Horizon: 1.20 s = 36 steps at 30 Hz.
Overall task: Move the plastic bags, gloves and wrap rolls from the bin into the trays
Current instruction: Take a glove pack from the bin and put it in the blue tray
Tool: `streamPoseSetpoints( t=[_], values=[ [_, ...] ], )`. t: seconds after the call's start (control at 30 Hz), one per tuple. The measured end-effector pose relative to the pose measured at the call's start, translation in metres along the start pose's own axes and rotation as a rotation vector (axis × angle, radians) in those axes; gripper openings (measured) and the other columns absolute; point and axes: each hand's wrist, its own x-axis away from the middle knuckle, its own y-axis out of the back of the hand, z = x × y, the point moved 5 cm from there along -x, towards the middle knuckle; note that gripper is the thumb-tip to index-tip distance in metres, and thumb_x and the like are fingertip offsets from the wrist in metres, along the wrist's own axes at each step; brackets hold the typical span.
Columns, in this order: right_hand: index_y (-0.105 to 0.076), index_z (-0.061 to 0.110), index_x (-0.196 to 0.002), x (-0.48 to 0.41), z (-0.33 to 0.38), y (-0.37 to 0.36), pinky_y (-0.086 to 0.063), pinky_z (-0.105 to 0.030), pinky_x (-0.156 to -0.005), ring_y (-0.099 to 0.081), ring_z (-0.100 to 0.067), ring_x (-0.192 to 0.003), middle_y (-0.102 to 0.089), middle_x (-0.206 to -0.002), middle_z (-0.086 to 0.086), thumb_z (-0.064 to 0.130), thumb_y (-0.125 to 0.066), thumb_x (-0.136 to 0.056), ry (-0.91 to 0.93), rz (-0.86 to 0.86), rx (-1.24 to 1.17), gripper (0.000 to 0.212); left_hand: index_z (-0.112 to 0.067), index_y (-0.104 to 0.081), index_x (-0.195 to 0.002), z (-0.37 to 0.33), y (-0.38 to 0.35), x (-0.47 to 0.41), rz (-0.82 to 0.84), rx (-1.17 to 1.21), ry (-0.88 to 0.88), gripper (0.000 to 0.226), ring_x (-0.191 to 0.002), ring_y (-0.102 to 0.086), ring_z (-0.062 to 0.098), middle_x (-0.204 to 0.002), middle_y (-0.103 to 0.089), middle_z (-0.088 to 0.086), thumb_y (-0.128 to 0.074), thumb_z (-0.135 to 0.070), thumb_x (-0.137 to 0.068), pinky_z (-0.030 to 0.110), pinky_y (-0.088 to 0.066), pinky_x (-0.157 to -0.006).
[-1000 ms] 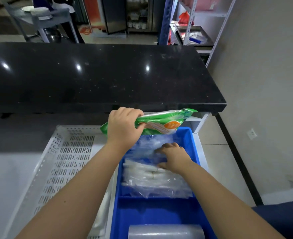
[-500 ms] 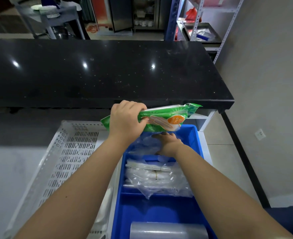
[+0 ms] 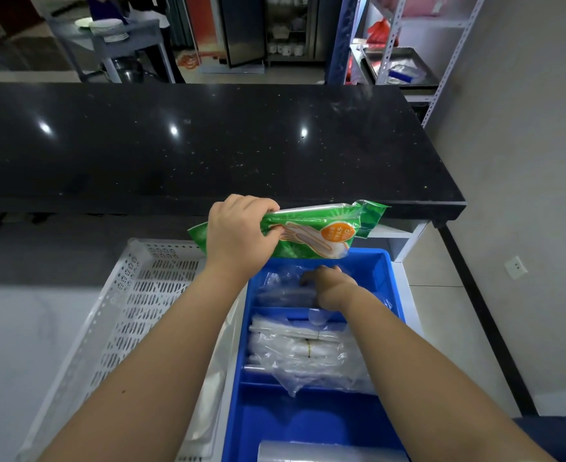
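My left hand (image 3: 238, 233) grips a green pack of gloves (image 3: 314, 233) and holds it level above the far end of the blue divided tray (image 3: 389, 278). My right hand (image 3: 329, 283) lies palm down on the clear plastic bags (image 3: 281, 291) in the tray's far compartment, under the pack; its fingers are partly hidden. A bundle of clear plastic bags (image 3: 304, 351) fills the middle compartment. A wrap roll (image 3: 328, 451) lies in the near compartment. The white perforated bin (image 3: 131, 315) stands left of the tray.
A black stone counter (image 3: 208, 145) overhangs the far side, close above the glove pack. A grey wall (image 3: 524, 195) and tiled floor lie to the right. Metal shelving (image 3: 404, 61) and a cart with plates (image 3: 115, 31) stand beyond the counter.
My right hand slid from the middle compartment's bags forward to the far compartment. My left hand has kept the glove pack above the tray's far end.
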Motion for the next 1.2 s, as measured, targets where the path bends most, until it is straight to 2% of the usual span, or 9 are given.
streamPoseSetpoints(
  t=[0.17,0.33,0.53,0.67,0.73,0.8,0.93,1.1,1.2],
  values=[
    [-0.058,0.038,-0.114,-0.001,-0.002,0.001,-0.047,-0.033,-0.082,-0.055,-0.024,-0.097,-0.061,-0.112,0.001,0.011,-0.053,-0.083,-0.007,-0.006,-0.062,0.041,-0.021,-0.069,-0.087,0.001,-0.001,0.002,0.016,0.004,0.020,0.020,-0.081,-0.057,0.020,-0.081,-0.067,-0.007,-0.078,-0.023,-0.069,0.033,-0.035,-0.071],
    [-0.059,0.029,-0.101,0.008,0.001,0.008,-0.046,-0.034,-0.072,-0.058,-0.027,-0.097,-0.061,-0.104,-0.002,0.013,-0.054,-0.082,0.007,-0.080,-0.040,0.025,-0.022,-0.068,-0.088,0.004,-0.001,0.004,0.011,-0.004,0.024,0.022,-0.081,-0.057,0.020,-0.081,-0.067,-0.008,-0.079,-0.023,-0.069,0.032,-0.033,-0.072],
    [-0.057,0.023,-0.110,0.054,0.018,0.029,-0.036,-0.034,-0.064,-0.048,-0.030,-0.107,-0.057,-0.107,-0.008,0.008,-0.052,-0.080,0.157,-0.398,0.129,0.034,-0.022,-0.068,-0.087,-0.001,0.000,0.001,0.030,0.012,0.027,0.024,-0.079,-0.057,0.021,-0.078,-0.067,-0.007,-0.081,-0.028,-0.068,0.033,-0.034,-0.070],
    [-0.059,0.018,-0.106,0.101,0.023,0.032,-0.033,-0.036,-0.064,-0.049,-0.031,-0.094,-0.057,-0.100,-0.008,0.012,-0.060,-0.078,0.225,-0.558,0.172,0.029,-0.023,-0.066,-0.085,-0.010,-0.002,0.000,0.061,0.024,0.044,0.022,-0.079,-0.054,0.021,-0.077,-0.064,-0.008,-0.080,-0.029,-0.069,0.032,-0.030,-0.070],
    [-0.062,0.014,-0.097,0.125,0.023,0.035,-0.039,-0.037,-0.061,-0.052,-0.031,-0.081,-0.060,-0.090,-0.008,0.008,-0.068,-0.071,0.247,-0.655,0.188,0.027,-0.023,-0.065,-0.083,-0.016,-0.005,0.001,0.083,0.049,0.034,0.021,-0.078,-0.052,0.021,-0.075,-0.061,-0.009,-0.079,-0.027,-0.069,0.032,-0.030,-0.069],
    [-0.064,0.012,-0.087,0.143,0.021,0.038,-0.046,-0.039,-0.056,-0.053,-0.030,-0.072,-0.062,-0.081,-0.009,0.004,-0.073,-0.064,0.245,-0.715,0.180,0.026,-0.025,-0.063,-0.082,-0.022,-0.012,0.001,0.118,0.074,0.040,0.020,-0.077,-0.050,0.018,-0.074,-0.060,-0.011,-0.078,-0.031,-0.070,0.033,-0.032,-0.069],
    [-0.065,0.012,-0.082,0.163,0.012,0.044,-0.047,-0.039,-0.054,-0.055,-0.031,-0.070,-0.062,-0.077,-0.009,0.001,-0.074,-0.057,0.210,-0.735,0.154,0.029,-0.031,-0.060,-0.082,-0.033,-0.036,0.002,0.239,0.145,0.060,0.023,-0.076,-0.046,0.013,-0.077,-0.060,-0.013,-0.076,-0.040,-0.069,0.034,-0.038,-0.069],
    [-0.067,0.014,-0.086,0.170,-0.002,0.040,-0.049,-0.040,-0.060,-0.056,-0.030,-0.078,-0.064,-0.084,-0.007,0.004,-0.073,-0.063,0.140,-0.713,0.123,0.026,-0.031,-0.057,-0.080,-0.031,-0.079,0.014,0.471,0.217,0.167,0.025,-0.075,-0.056,0.012,-0.078,-0.061,-0.012,-0.079,-0.037,-0.069,0.031,-0.045,-0.063],
    [-0.066,0.014,-0.089,0.167,-0.005,0.036,-0.050,-0.042,-0.063,-0.056,-0.032,-0.081,-0.063,-0.087,-0.008,0.005,-0.070,-0.067,0.115,-0.692,0.123,0.024,-0.030,-0.055,-0.080,-0.013,-0.089,0.016,0.539,0.194,0.235,0.029,-0.071,-0.057,0.009,-0.076,-0.061,-0.014,-0.081,-0.037,-0.069,0.029,-0.045,-0.058]
  ],
)
